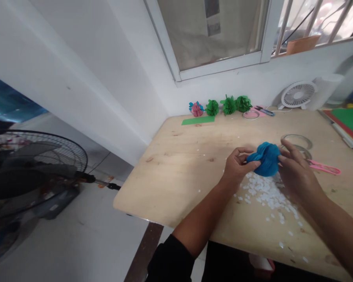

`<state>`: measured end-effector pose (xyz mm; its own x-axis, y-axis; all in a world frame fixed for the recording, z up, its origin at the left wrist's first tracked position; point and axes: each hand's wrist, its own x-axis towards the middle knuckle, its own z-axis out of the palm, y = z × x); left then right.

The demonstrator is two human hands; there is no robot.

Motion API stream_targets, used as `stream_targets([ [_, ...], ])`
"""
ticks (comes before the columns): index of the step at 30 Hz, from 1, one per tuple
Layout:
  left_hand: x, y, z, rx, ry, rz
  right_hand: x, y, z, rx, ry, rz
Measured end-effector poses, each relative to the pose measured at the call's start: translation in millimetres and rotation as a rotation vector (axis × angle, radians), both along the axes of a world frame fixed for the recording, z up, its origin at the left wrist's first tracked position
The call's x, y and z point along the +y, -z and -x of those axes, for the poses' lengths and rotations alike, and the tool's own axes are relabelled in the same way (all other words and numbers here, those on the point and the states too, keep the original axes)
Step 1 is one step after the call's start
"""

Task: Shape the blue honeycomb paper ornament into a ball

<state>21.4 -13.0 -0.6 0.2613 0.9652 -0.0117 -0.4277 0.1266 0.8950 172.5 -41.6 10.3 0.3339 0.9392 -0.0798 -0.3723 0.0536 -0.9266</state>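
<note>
A round blue paper ball (267,159) with layered folds is held up above the wooden table. My left hand (237,164) pinches its left edge between thumb and fingers. On the other side, my right hand (297,168) has its fingertips on the ball's right edge, with the fingers partly spread. Many small white paper scraps (272,196) lie on the table below the ball and toward the front edge. Pink scissors (325,167) lie to the right, partly behind my right hand, beside a ring-shaped roll (304,141).
Green paper balls (228,105) and a pink-and-blue one (197,109) line the wall behind a green strip (198,120). A small white fan (298,95) stands at the back right, near coloured sheets (350,121). A large black fan (38,168) is left of the table.
</note>
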Motion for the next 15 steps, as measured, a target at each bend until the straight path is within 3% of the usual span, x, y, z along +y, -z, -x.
stream_targets([
  [4, 6, 8.5, -1, 0.071, -0.142, -0.073, 1, 3.8, -1, -0.085, 0.078, -0.007],
  [9, -1, 5.0, 2, 0.282, -0.254, -0.328, -4, 4.3, 7, -0.146, -0.073, 0.063],
  [15, -8, 1.7, 2, 0.41, -0.24, -0.416, -5, 8.1, 10, -0.141, -0.147, 0.052],
])
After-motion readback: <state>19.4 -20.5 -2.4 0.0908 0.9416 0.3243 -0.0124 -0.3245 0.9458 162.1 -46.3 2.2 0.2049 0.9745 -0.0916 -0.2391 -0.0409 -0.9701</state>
